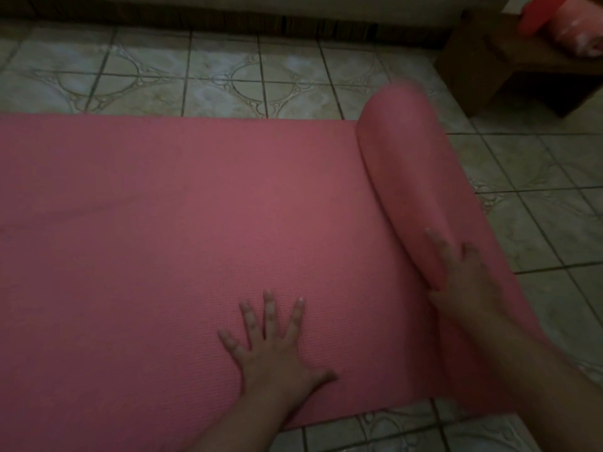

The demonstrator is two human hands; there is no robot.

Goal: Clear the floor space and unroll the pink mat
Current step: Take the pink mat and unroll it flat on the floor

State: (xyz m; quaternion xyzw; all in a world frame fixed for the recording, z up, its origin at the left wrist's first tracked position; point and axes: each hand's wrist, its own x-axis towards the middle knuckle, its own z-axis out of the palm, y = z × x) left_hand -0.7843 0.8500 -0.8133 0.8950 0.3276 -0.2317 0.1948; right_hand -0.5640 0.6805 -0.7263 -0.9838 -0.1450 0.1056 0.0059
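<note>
The fingers [269, 316] of the left hand [274, 353] are spread wide and pressed flat, palm down, on the unrolled part of the pink mat [169, 230]; they hold nothing. The right hand [463, 278] rests on the near end of the roll [414, 177]. Its fingers are extended along the roll's curved surface, apparently pushing rather than gripping; motion blur prevents a firmer reading.

Position: the left hand sits at 6 o'clock in the head view. The right hand sits at 4 o'clock. The roll runs from the right hand up toward 1 o'clock. The flat sheet extends from the roll out past the 9 o'clock edge of the frame.

Progress, as a judgement: the larger part of the mat appears to be unrolled and flat. A thick cylinder remains wound, so the unrolling step is not finished. The tiled floor [554, 197] at 3 o'clock, in the roll's path, looks free of objects. A dark wooden bench [483, 66] stands at 1 o'clock, near the far end of the roll, and may limit travel.

Materials: the mat surface shows a fine, regular woven-type grain, matte, and seems a soft foam. The roll is a smooth, even cylinder. The floor is glossy pale tile with dark grout lines and ring patterns.
</note>
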